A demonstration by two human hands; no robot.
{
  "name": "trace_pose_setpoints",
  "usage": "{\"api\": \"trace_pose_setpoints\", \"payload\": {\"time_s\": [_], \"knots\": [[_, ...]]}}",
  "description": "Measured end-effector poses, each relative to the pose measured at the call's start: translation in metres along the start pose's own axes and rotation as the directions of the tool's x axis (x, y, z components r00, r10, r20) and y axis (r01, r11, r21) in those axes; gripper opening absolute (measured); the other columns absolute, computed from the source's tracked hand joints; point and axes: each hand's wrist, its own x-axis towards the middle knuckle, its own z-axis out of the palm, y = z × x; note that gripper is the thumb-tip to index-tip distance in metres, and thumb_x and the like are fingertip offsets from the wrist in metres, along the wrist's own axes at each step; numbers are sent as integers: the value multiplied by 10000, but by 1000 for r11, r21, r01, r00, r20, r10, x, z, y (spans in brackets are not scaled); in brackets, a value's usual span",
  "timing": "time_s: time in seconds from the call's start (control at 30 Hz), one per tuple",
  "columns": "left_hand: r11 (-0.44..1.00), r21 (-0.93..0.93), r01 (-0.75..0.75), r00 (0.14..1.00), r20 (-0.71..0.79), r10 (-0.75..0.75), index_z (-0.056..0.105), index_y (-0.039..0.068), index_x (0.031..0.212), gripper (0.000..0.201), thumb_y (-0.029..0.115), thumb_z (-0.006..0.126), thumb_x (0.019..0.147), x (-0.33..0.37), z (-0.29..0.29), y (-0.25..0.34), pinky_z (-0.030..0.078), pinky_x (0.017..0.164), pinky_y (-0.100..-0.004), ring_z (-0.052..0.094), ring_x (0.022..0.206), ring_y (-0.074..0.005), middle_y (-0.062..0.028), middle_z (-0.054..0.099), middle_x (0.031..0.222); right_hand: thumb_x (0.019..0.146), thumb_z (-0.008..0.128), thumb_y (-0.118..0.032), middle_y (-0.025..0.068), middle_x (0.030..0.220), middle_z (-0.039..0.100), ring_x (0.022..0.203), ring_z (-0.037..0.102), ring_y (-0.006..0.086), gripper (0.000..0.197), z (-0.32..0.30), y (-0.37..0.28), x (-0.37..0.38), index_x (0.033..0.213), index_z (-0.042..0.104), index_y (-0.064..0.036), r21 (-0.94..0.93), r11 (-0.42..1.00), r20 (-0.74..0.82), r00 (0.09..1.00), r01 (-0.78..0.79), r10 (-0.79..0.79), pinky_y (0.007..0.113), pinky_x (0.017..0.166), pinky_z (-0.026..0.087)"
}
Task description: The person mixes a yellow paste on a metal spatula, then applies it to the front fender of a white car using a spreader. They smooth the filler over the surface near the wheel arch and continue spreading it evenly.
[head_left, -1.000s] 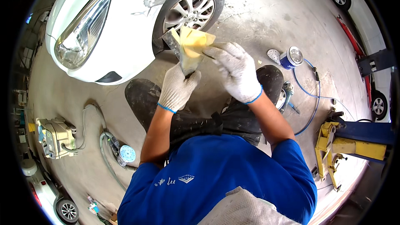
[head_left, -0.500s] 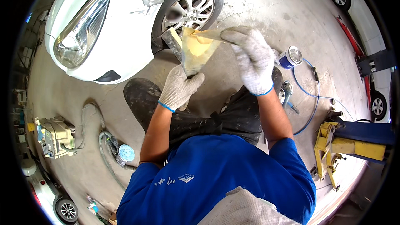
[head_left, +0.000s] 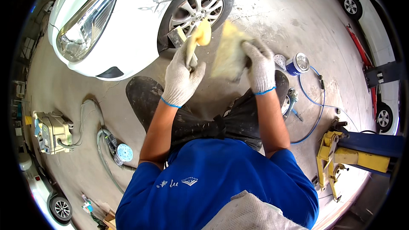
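Observation:
In cuffed white knit gloves, both my hands are raised in front of the car wheel. My left hand (head_left: 181,79) grips a putty spreader (head_left: 191,51) turned nearly edge-on, with a lump of yellow putty (head_left: 203,33) at its top. A dark flat piece with a yellow edge (head_left: 174,38) sticks up beside it, seemingly in the same hand. My right hand (head_left: 260,66) is closed on a second putty spreader (head_left: 228,55), broad, pale and blurred, with yellow smears on its upper part. The two spreaders are apart.
A white car (head_left: 132,30) with a grey patch above its wheel (head_left: 198,10) stands ahead. On the right are a tin (head_left: 297,64), a blue hose (head_left: 317,117) and a yellow lift arm (head_left: 328,157). At left lie a sander (head_left: 123,152) and a boxy machine (head_left: 52,132).
The spreaders have come apart. My left hand has moved up and turned its spreader edge-on. My right hand has dropped slightly, and its spreader now shows its broad face.

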Motion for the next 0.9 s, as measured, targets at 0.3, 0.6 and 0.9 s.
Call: {"api": "trace_pose_setpoints", "payload": {"time_s": [0.3, 0.6, 0.9], "knots": [[949, 316, -9, 999, -48, 26, 399, 193, 1573, 650, 132, 609, 961, -14, 45, -46, 547, 816, -553, 656, 1001, -492, -259, 579, 1210, 935, 640, -64, 147, 1080, 706, 951, 706, 239, 337, 23, 6, -10, 1247, 628, 65, 441, 852, 137, 960, -281, 246, 387, 855, 599], [851, -88, 517, 822, 327, -466, 630, -25, 1186, 333, 182, 709, 937, -15, 1, -46, 555, 611, -339, 653, 661, -188, -89, 656, 821, 1006, 647, -63, 66, 1100, 725, 939, 674, 112, 279, 11, -17, -2, 1263, 677, 41, 8, 980, 74, 977, 199, -199, 261, 809, 556], [909, -167, 382, 894, 317, -318, 691, -14, 1149, 376, 214, 834, 887, -13, -15, -12, 536, 680, -301, 640, 714, -118, -54, 733, 870, 982, 641, -20, 104, 1167, 737, 1061, 672, 187, 248, 17, -17, -1, 1207, 742, -10, -272, 832, 403, 842, 483, -358, 333, 979, 515]]}}
